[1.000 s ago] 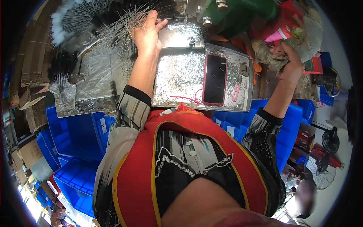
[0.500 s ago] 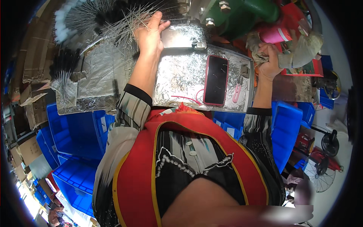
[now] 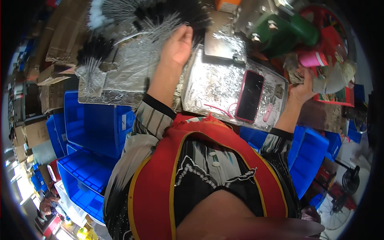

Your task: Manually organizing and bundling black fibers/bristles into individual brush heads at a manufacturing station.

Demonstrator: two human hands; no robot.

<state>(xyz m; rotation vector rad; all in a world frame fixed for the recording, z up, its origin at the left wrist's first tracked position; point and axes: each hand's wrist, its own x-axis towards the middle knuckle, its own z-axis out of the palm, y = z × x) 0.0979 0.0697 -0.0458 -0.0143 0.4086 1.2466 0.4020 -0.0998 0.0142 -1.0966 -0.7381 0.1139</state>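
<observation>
My left hand [image 3: 178, 46] reaches forward to the bundle of thin wire stems [image 3: 162, 28] with black bristles [image 3: 196, 16], which look like wire brushes. Its fingers are curled together at the edge of the bundle; what they pinch, if anything, is too blurred to make out. On the right, my right hand [image 3: 303, 90] is closed round a grip wrapped in dirty, pale plastic or cloth [image 3: 294, 72], beside the green machine [image 3: 276, 34]. Between my hands lies a shallow metal tray [image 3: 196, 86] strewn with short wire bits, holding a red-cased phone [image 3: 250, 96] and a small pink-handled tool [image 3: 268, 113].
A metal block [image 3: 219, 46] stands at the tray's far edge. A pink spool [image 3: 313, 59] sits by the machine. More black brushes [image 3: 95, 54] lie at the left on a plastic-covered surface [image 3: 126, 66]. Blue bins [image 3: 94, 128] stand below the table edge, with cartons [image 3: 66, 36] farther left.
The whole view has turned and slid, so the table appears farther right. My left fingers have drawn together and now appear at the right side of the wire bundle. My right hand keeps its hold.
</observation>
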